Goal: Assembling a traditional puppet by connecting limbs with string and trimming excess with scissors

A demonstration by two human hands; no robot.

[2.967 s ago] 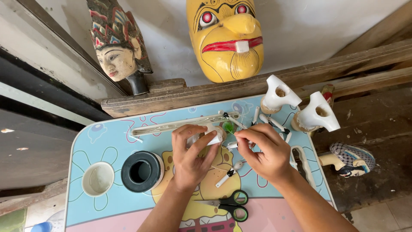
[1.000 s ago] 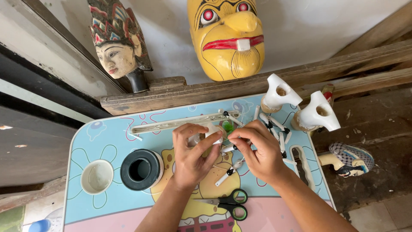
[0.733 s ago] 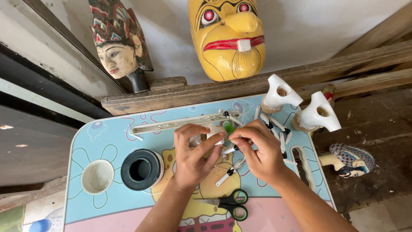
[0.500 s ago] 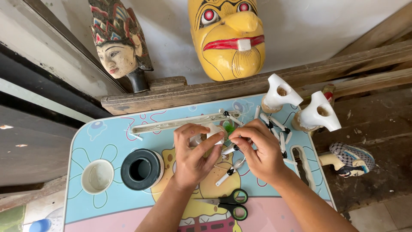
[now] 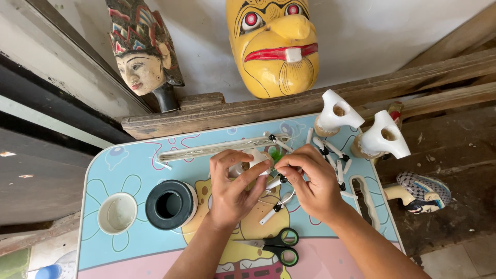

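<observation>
**Two Hands Busy With a Little White Piece**

Closest to me lie the black scissors with green handles [image 5: 279, 247], flat on the bright cartoon-printed table [image 5: 124, 160], just below the hands where they are easy to grab.

Above them the two hands meet in the middle of the table. The left hand [image 5: 232, 188] pinches a small white rounded piece [image 5: 251, 161] between thumb and fingers, so this hand is closed on it. The right hand [image 5: 310, 181] comes in from the other side, fingertips bunched tight against the same spot. I think it grips something thin there, but I cannot tell what. The hands touch each other, and the white piece sits right between them, lifted a little off the table. I guess it is held up like that so both hands can work on it.

Under the hands lie thin white sticks with black joints [image 5: 276, 206]. More of them lie to the right.

To the left sit a thick black roll with a hole [image 5: 170, 204] and a small white cup [image 5: 117, 213].

Farther back stand two white carved wooden pieces [image 5: 361, 129], near the table's far corner.

Against the wall lean a big yellow wooden mask with red lips [image 5: 274, 46] and a painted carved head with a crown [image 5: 142, 57].
</observation>
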